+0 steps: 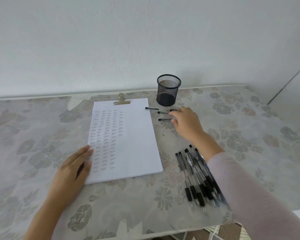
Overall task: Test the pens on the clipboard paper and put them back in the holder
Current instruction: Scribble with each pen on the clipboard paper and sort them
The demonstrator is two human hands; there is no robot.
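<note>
Your pens lie in two groups. A few loose pens (156, 110) rest on the table just in front of the holder (168, 90), pointing sideways, between the holder and the top right corner of the paper (125, 139). A bigger pile of pens (196, 175) lies near you, to the right of the paper and partly under your right sleeve.

Your right hand (185, 122) reaches over the loose pens. Its fingers are a little curled and cover the pens' right ends, so you cannot tell from here if they have hold of one. My guess is that you are picking up the next pen, to test it or to drop it in the holder.

Your left hand (76, 165) lies flat and open on the bottom left edge of the paper. It grips nothing. It seems to be there to keep the paper from sliding while you write.

The paper sits under the gold clip (121, 100) of the clipboard. The left half is full of small marks. The right half is blank, so there is room for more test marks.

The holder stands upright close to the wall and looks empty. Its open top is clear, and nothing blocks the short way from the loose pens up into it. The table (42, 122) has lots of bare room on the left and far right. Its front edge is near the big pile, so mind your sleeve does not push those pens off.
</note>
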